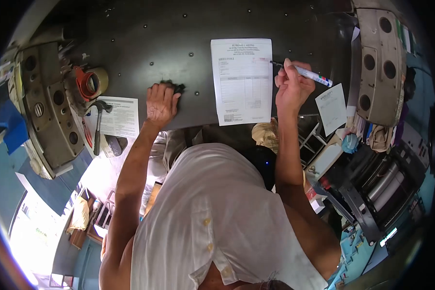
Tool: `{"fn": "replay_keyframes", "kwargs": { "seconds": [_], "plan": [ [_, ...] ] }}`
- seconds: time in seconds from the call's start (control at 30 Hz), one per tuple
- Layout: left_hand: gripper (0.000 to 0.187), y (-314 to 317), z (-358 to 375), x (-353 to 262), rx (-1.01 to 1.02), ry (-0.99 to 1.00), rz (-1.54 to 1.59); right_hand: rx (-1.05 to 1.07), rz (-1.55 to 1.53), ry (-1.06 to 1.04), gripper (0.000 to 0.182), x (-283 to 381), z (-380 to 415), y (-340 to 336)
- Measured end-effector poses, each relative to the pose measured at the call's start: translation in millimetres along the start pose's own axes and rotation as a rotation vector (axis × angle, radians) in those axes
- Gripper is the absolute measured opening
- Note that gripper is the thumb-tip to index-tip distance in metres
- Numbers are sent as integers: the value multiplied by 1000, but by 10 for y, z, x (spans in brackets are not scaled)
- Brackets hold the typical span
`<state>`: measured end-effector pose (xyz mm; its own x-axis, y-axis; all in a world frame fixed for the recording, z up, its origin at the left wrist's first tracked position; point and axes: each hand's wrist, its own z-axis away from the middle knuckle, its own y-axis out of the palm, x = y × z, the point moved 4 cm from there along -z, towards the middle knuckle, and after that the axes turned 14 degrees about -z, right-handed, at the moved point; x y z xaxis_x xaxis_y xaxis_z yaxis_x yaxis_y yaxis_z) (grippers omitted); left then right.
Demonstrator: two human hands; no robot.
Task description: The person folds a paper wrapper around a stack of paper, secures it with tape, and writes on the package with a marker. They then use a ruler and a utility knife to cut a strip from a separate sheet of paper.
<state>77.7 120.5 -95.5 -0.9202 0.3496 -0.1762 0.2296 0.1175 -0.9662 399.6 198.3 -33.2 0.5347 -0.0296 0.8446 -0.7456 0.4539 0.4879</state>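
While right hand (295,89) pinches a marker (315,76) by the form pad (241,92), left hand (161,105) touches a black clump (179,88). Can't tell if it's gripped.

Daylight glares through the opening (38,232) beyond the near left corner of the bench (174,53), burning it out to white with hardly any detail. The bench's dark top is dim, with a soft, greyish sheen across its middle; the printed pad (242,94) near its front edge reads bright and evenly lit. The right hand (295,87) and marker (314,76) look fairly sharp, but the pad's smallest print is too fine to read. Pale highlights streak the metal roller (387,186) past the near right corner. Wide-angle distortion bows the surroundings, black vignetting swallows all 4 corners of the view, and 1 violet-blue fringe curves along the lower left rim.
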Motion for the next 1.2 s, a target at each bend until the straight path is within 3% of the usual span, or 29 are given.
{"fn": "replay_keyframes", "kwargs": {
  "seconds": [0.17,0.27,0.3,0.4,0.57,0.8,1.03,1.2],
  "plan": [
    [17,60,23,42,57,-4,-40,-66,10,49,17,-14,16,44],
    [17,49,11,35,65,-1,-15,-87,143,-63,22,42,63,123],
    [17,42,2,34,68,0,-5,-100,192,-10,24,102,98,172],
    [17,48,2,37,85,-2,-12,67,273,-71,20,171,199,135],
    [18,63,23,54,76,-3,-29,168,473,-257,13,144,234,71],
    [19,77,31,53,93,-9,-40,-30,498,-99,10,-19,158,170],
    [19,74,22,52,85,-14,-29,-98,458,-158,14,-168,139,52],
    [19,62,11,39,89,-1,-22,-63,596,-222,14,-200,123,-21]
  ]
}}
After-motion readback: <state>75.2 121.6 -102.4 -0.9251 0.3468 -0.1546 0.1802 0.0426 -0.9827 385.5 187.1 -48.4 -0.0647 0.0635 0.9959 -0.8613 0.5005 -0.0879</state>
